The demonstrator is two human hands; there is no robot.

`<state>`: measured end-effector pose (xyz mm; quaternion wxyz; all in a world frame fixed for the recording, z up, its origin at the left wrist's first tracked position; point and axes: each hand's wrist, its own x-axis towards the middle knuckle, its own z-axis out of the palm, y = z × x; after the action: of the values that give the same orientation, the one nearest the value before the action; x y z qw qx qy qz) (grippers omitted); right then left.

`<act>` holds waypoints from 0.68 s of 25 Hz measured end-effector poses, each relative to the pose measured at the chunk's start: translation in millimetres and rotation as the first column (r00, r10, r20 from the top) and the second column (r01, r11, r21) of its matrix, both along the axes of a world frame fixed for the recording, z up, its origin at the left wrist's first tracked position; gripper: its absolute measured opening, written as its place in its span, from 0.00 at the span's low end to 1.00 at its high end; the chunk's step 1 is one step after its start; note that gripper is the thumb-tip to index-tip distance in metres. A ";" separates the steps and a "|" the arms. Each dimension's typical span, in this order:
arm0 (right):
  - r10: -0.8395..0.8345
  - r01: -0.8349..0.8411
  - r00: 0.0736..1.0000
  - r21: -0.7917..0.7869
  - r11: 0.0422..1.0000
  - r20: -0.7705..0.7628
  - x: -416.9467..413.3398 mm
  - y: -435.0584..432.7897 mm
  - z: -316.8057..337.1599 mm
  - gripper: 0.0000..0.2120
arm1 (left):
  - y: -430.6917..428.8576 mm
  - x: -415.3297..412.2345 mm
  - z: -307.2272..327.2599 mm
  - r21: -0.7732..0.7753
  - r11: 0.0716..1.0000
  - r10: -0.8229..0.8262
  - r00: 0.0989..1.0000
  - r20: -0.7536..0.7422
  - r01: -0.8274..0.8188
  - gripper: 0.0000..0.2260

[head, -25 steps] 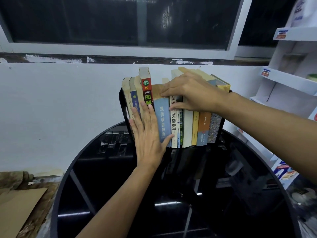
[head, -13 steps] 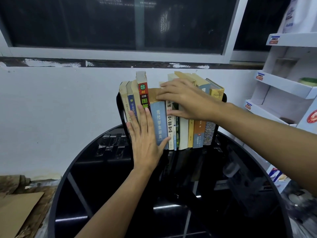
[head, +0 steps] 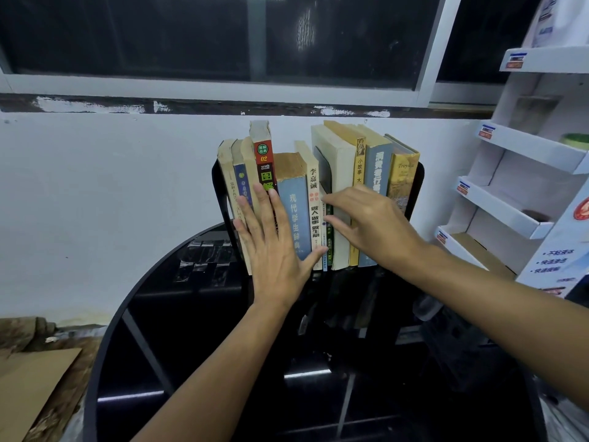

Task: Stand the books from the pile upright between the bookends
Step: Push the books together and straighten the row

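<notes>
Head view showed the books (head: 294,212) already upright in a row between the black, round-cornered bookends (head: 220,193), at the far edge of a glossy black round surface (head: 191,362). The left hand (head: 274,250) lay flat on the left spines, fingers (head: 258,212) straight and grasping nothing. The right hand (head: 373,228) reached onto the thin books (head: 329,256) in the middle; whether it pinched or merely pressed them could not be told. The risk, as I judged it, lay there. Those slim paperbacks stood short among thick, yellowed volumes under a dark gap, so a hard shove could bury or tip them, or slide a bookend on the slick top.
</notes>
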<state>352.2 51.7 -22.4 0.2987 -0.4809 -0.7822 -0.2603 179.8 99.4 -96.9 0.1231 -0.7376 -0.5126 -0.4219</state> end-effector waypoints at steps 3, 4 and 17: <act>-0.069 0.067 0.997 0.035 0.997 0.033 -3.2 1.6 -2.3 0.16 | 1.6 0.4 -0.4 0.001 1.000 0.000 1.000 0.007 0.000 0.61; -0.073 0.071 0.996 0.037 0.997 0.046 -3.5 2.1 -1.2 0.15 | 2.0 0.5 -0.6 0.001 1.000 -0.001 1.000 0.009 0.001 0.61; -0.078 0.078 0.997 -0.013 0.997 -0.018 -7.0 8.1 7.8 0.09 | 4.3 2.7 0.5 0.011 1.000 0.012 1.000 0.024 -0.012 0.62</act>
<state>345.2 59.8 -14.5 0.2927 -0.5154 -0.7614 -0.2627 182.5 103.7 -96.5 0.1239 -0.7287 -0.5161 -0.4328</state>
